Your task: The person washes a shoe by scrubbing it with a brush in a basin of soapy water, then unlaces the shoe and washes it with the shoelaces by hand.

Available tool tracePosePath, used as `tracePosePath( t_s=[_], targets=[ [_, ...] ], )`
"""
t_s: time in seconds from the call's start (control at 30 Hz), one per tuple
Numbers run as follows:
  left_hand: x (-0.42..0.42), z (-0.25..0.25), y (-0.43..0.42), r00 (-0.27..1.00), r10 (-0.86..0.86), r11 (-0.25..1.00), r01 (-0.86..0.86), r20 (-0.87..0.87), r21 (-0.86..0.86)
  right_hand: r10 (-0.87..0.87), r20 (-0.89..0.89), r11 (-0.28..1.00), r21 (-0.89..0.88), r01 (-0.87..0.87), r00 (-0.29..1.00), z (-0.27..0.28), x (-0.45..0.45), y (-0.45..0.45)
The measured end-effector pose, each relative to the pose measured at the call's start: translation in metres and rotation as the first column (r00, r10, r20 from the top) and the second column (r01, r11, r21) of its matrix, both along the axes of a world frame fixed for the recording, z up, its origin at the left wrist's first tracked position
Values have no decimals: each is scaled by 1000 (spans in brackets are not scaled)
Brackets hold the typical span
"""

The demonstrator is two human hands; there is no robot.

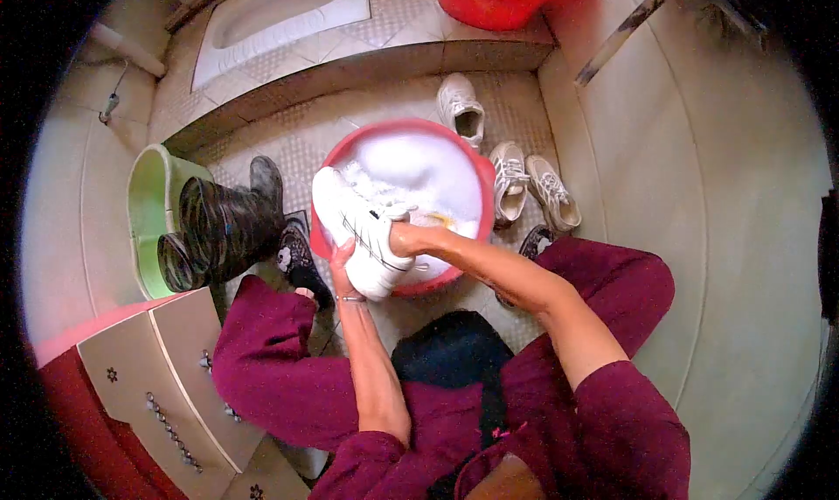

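A white sneaker (365,233) with dark line markings is held tilted over a red basin (480,163) filled with white suds (411,155). My left hand (343,264) is closed around the sneaker's side, low near one end. My right hand (405,239) reaches into the shoe's opening, so its fingers are hidden inside. A yellowish patch (444,219) shows among the suds beside the shoe.
White sneakers (509,181) stand on the tiles right of the basin. Black boots (232,225) and a green tub (144,207) are at the left, near a drawer cabinet (175,369). A raised step (393,61) carries a squat toilet (280,19) and red bucket (498,0).
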State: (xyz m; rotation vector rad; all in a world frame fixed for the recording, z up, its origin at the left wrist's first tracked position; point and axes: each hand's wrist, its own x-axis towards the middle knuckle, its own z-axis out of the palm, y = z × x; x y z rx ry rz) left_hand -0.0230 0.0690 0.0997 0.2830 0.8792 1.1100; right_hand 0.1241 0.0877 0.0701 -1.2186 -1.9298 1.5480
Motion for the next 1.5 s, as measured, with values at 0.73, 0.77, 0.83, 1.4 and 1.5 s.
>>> tracePosePath(
  t_s=[0.73, 0.77, 0.83, 1.4, 1.5],
  targets=[
    [70, -142, 29, 116, -308, 921, 284, -944, -266, -500, 554, 596, -338, 729, 666, -181, 17, -29],
    [63, -149, 33, 164, -328, 906, 332, -930, -261, -528, 482, 591, -383, 710, 700, -180, 19, -33],
    [46, -163, 45, 102, -408, 855, 390, -907, -341, -625, 275, 558, -497, 664, 730, -170, 25, -40],
    [31, 105, 29, 382, 278, 768, 463, -881, 443, -714, -656, 692, -714, 103, 244, 22, 28, -24],
    [26, 115, 22, 384, 326, 711, 502, -864, 492, -688, -709, 721, -693, 32, 157, 26, 23, -20]
  ],
)
